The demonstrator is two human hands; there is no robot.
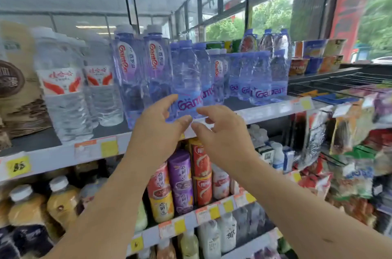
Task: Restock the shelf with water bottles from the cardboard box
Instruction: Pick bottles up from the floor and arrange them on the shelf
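Note:
A clear purple-tinted water bottle with a purple cap stands at the front edge of the top shelf, among several like it. My left hand is at its lower left, fingers loosely spread along the bottle's side and the thumb in front of its base. My right hand hovers just right of the base with relaxed, slightly curled fingers and holds nothing. The cardboard box is out of view.
Two taller purple bottles and large clear water bottles stand to the left on the same shelf. Instant noodle cups fill its far right. Drinks in bottles and cartons crowd the lower shelves; snack bags hang at right.

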